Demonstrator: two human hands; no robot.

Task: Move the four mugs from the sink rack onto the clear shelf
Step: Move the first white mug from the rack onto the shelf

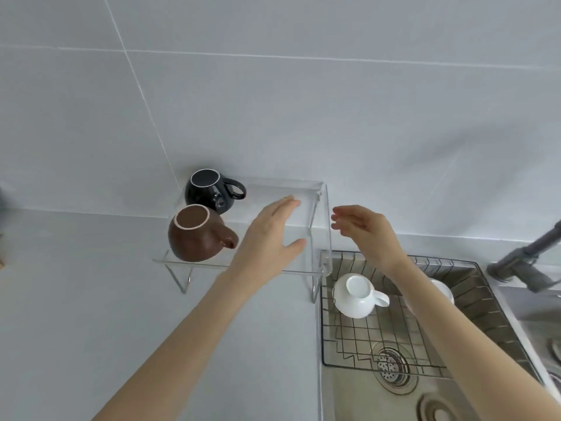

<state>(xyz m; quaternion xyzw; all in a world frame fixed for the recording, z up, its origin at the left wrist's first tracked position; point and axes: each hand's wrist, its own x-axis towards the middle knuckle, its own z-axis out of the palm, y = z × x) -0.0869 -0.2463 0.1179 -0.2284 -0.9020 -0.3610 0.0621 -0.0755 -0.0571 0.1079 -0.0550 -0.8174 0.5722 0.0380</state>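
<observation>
- The left hand (271, 229) is stretched forward over the clear shelf (274, 189), palm down, fingers straight and spread, thumb splayed to the right; it holds nothing.
- Its bare forearm runs from the lower left of the view up to the shelf's front edge.
- The right hand (362, 230) hangs just right of the shelf's right wall, above the back of the sink rack (358, 338); its fingers are loosely curled and apart, pointing left, and it is empty.
- The right forearm crosses the rack diagonally from the lower right corner and hides part of what lies under it.
- Two mugs stand upside down on the left part of the shelf: a black mug (209, 191) at the back near the wall and a brown mug (198, 233) in front of it, close beside one another, both handles pointing right.
- A white mug (356, 296) lies upside down in the rack, near its left end, handle to the right.
- A second white mug (441, 291) shows only as a sliver behind the right forearm, also in the rack.
- The rack sits inside the steel sink (349, 390), above the drain (391, 367).
- The shelf stands on the grey desk (76, 299), just left of the sink.
- A grey faucet (528, 259) reaches in from the right edge.
</observation>
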